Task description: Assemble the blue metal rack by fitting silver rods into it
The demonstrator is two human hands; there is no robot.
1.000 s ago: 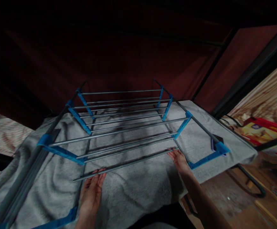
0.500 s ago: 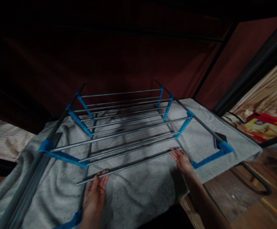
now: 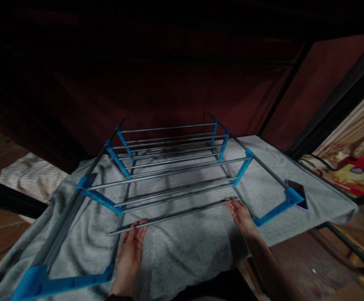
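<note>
A loose grey metal rod (image 3: 182,214) spans between my two hands above the grey blanket. My left hand (image 3: 132,244) has its fingers closed round the rod near its left end, which sticks out past them. Close to the other end, my right hand (image 3: 238,213) pinches the rod with thumb and fingertips. Beyond it stands a rack frame of grey tubes, with several crossbars (image 3: 169,171) joined to blue plastic brackets (image 3: 243,169). The nearest blue brackets, at left (image 3: 72,282) and right (image 3: 277,211), have no bar between them.
The grey blanket (image 3: 182,259) covers the surface under the rack. A phone (image 3: 297,190) lies by the right side tube. Several loose rods (image 3: 63,236) lie along the left tube. A red and yellow box (image 3: 360,175) is at far right, and a dark red panel (image 3: 169,92) stands behind.
The view has shifted left, bringing the near left blue bracket fully into sight. My hands keep the rod in nearly the same place, its left end slightly higher in view.
</note>
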